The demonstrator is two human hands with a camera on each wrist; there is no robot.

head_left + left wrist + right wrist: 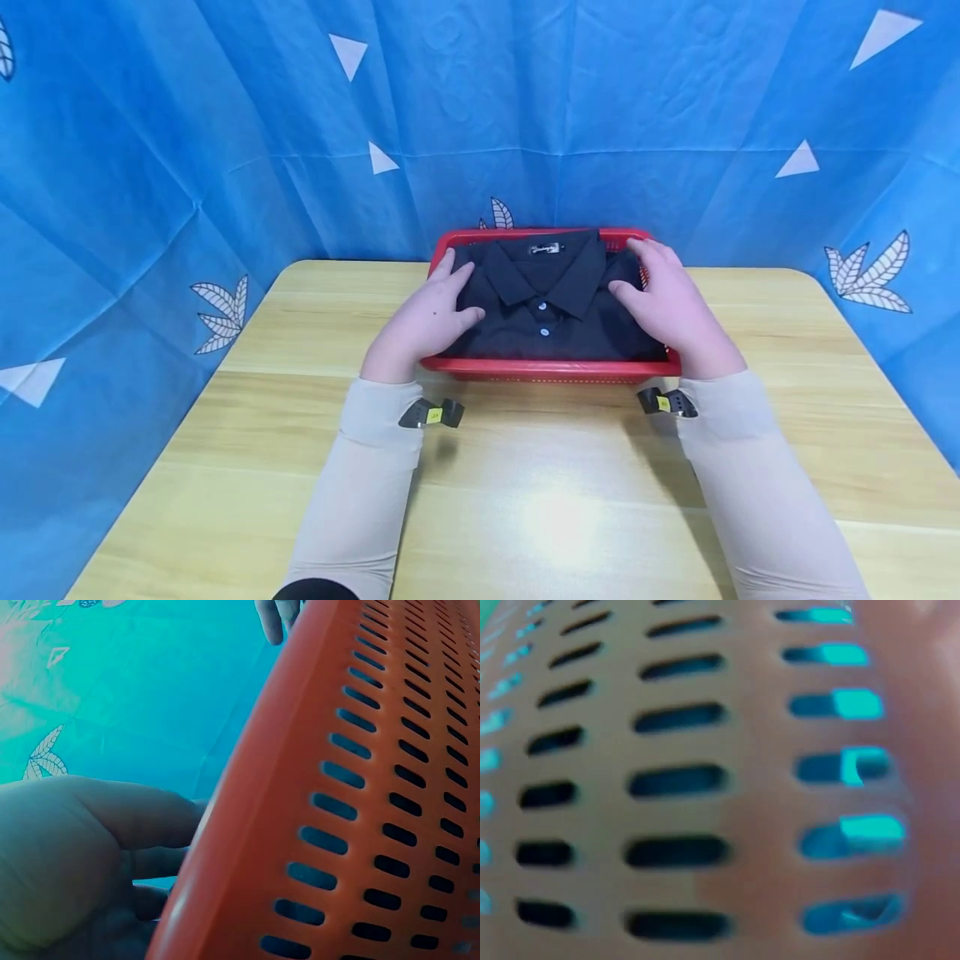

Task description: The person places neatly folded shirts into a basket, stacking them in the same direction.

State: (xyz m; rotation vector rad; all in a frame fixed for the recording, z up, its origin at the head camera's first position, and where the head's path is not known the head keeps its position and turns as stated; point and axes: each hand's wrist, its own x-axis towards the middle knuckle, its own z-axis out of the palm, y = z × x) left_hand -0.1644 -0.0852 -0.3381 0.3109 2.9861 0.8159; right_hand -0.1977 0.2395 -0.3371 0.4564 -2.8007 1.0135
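Observation:
A black collared shirt [547, 287], folded, lies in a red plastic basket [551, 367] with its collar, label and white buttons facing up. My left hand [431, 321] reaches over the basket's left end, fingers extended and thumb spread over the shirt. Over the right end, my right hand [663, 296] has its fingers extended and its thumb at the shirt's edge. In the left wrist view the left hand [67, 847] is partly hidden behind the basket's rim. The basket's slotted wall [682, 817] fills the right wrist view, where the right hand is not plainly seen.
The basket stands at the far side of a light wooden table [540, 475]. Behind it hangs a blue curtain [465, 100] with white triangles and leaf prints. Black wrist straps [433, 414] with yellow tags hang at both cuffs.

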